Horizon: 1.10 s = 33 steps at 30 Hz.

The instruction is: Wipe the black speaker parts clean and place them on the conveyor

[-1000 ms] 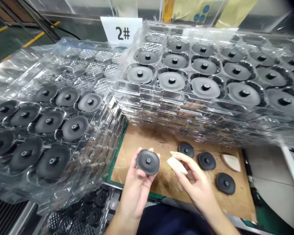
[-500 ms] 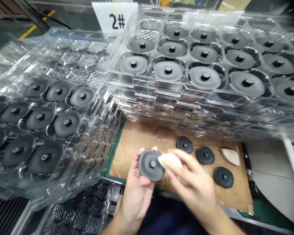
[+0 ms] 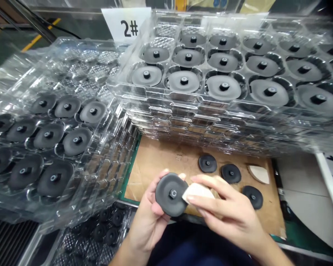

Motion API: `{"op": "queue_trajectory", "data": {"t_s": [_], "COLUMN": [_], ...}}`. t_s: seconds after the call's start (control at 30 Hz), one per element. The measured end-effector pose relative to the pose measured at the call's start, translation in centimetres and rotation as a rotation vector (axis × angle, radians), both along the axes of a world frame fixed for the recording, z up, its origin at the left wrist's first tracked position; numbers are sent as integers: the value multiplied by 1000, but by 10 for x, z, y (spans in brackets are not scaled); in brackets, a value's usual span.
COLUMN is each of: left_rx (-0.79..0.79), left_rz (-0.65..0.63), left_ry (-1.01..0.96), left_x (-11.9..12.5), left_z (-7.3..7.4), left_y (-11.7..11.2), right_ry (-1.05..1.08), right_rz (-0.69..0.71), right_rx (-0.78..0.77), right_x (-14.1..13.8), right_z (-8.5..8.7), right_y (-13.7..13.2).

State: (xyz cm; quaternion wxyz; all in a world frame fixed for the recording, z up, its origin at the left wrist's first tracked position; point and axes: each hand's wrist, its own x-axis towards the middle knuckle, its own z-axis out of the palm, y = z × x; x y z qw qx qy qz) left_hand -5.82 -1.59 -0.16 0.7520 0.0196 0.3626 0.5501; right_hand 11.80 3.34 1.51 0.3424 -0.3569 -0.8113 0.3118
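Note:
My left hand (image 3: pixel 152 216) grips a black round disc (image 3: pixel 166 184) by its rim, its short central post facing up at me. Between the fingers and thumb of my right hand (image 3: pixel 227 207) is a white wedge-shaped pad (image 3: pixel 198 191), its pointed tip against or very near the disc's right edge. Just beyond, on a cardboard sheet (image 3: pixel 155 157), lie three similar black discs, one of them (image 3: pixel 207 163) closest to my hands. A second pale wedge pad (image 3: pixel 258 174) rests at the sheet's right side.
A tall stack of clear plastic trays (image 3: pixel 166 98) holding black discs stands at the back. Another tray stack (image 3: pixel 100 147) is at the left, partly filled. Lower down sits a tray (image 3: pixel 91 249) with small dark parts. A sign (image 3: pixel 127 26) reads "2#".
My right hand and the white pad have moved slightly down, and the pad now shows more clearly. The disc has turned a little in my left hand. The whole view has shifted slightly.

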Motion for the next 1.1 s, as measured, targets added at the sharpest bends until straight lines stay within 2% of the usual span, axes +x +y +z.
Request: {"op": "queue_trajectory", "data": {"t_s": [0.07, 0.17, 0.33, 0.5, 0.67, 0.8, 0.9, 1.03, 1.1], "left_rx": [-1, -8, 28, 21, 36, 84, 150, 141, 142], "left_rz": [-46, -44, -90, -107, -122, -41, -2, 115, 142], "left_ry": [-17, 13, 41, 82, 117, 165, 159, 254, 271], "left_x": [0, 1, 0, 2, 4, 14, 24, 39, 45], "left_z": [-1, -2, -3, -1, -3, 0, 8, 14, 13], "left_y": [-1, -1, -1, -2, -3, -1, 0, -3, -5], "right_ry": [-19, -28, -6, 2, 18, 4, 45, 49, 45], "right_rz": [4, -36, -14, -80, -57, -172, -181, -326, -340], "right_rx": [21, 67, 17, 71, 42, 101, 90, 80, 87], "right_x": [4, 6, 9, 10, 14, 12, 8, 6, 7], "right_z": [0, 0, 0, 0, -1, -1, 1, 2, 2], "right_y": [-2, -5, -11, -17, -27, -34, -43, -52, -54]}}
